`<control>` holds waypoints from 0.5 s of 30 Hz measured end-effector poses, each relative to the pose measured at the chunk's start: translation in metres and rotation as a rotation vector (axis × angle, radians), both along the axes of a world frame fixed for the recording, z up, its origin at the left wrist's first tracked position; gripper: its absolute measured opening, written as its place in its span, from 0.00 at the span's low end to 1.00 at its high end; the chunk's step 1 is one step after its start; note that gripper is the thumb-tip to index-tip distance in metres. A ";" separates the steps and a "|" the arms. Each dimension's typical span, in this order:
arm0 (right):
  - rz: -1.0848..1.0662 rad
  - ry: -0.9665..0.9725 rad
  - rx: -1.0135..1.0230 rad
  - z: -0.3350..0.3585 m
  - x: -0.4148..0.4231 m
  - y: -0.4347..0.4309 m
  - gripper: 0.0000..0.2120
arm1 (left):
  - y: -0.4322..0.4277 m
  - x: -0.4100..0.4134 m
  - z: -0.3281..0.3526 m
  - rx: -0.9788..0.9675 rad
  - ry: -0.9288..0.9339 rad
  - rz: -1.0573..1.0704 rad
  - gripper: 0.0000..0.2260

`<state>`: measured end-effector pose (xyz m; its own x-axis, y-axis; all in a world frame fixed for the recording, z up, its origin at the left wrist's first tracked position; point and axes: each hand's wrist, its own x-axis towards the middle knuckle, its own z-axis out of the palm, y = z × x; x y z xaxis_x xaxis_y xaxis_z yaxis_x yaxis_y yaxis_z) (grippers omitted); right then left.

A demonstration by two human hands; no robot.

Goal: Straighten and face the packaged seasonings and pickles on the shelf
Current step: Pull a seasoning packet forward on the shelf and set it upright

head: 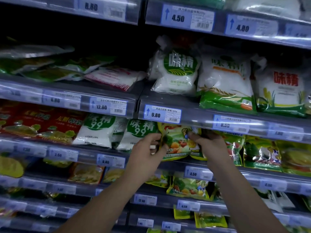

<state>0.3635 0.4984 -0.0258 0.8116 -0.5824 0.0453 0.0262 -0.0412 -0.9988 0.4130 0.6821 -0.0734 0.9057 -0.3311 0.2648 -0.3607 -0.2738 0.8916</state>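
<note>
A yellow-green seasoning packet [178,143] printed with vegetables stands on the middle shelf [178,163], under the 9.80 price tag. My left hand [148,152] grips its left edge. My right hand [208,145] pinches its right side near the top. To the left of the packet stand two white packets with green round labels [139,132]. More yellow-green packets [262,153] line the shelf to the right.
White seasoning bags [175,69] stand on the shelf above, with flat-lying packets [67,69] at its left. Red packets [38,123] fill the left of the middle shelf. Lower shelves hold more yellow and green packets [188,188]. Price rails [161,115] front each shelf.
</note>
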 end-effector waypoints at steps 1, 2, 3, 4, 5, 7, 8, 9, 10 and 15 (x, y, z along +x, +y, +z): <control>0.017 0.008 0.009 0.001 -0.009 0.005 0.09 | 0.002 -0.002 0.003 -0.040 0.044 0.014 0.20; 0.044 0.022 0.023 -0.002 -0.018 0.009 0.08 | 0.005 -0.005 0.005 -0.074 0.097 0.012 0.18; 0.061 0.043 0.050 -0.005 -0.027 0.015 0.08 | 0.007 -0.008 0.008 -0.098 0.152 -0.010 0.16; 0.071 0.052 0.077 -0.011 -0.035 0.018 0.09 | 0.008 -0.010 0.009 -0.121 0.208 -0.050 0.14; 0.079 0.058 0.112 -0.016 -0.044 0.024 0.11 | 0.009 -0.014 0.010 -0.146 0.257 -0.097 0.13; 0.095 0.053 0.178 -0.024 -0.058 0.031 0.08 | 0.013 -0.023 0.007 -0.202 0.326 -0.160 0.12; 0.110 0.043 0.218 -0.029 -0.065 0.031 0.06 | 0.016 -0.028 0.006 -0.221 0.348 -0.182 0.12; 0.121 0.033 0.269 -0.029 -0.073 0.033 0.05 | 0.020 -0.032 0.003 -0.231 0.366 -0.201 0.14; 0.153 0.020 0.316 -0.033 -0.080 0.030 0.06 | 0.024 -0.037 0.001 -0.235 0.389 -0.226 0.16; 0.294 -0.033 0.421 -0.047 -0.118 0.021 0.12 | 0.033 -0.067 -0.017 -0.408 0.651 -0.250 0.22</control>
<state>0.2451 0.5190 -0.0730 0.9461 -0.3027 -0.1155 0.0079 0.3779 -0.9258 0.3462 0.7148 -0.0904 0.8315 -0.5357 -0.1467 0.2582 0.1390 0.9560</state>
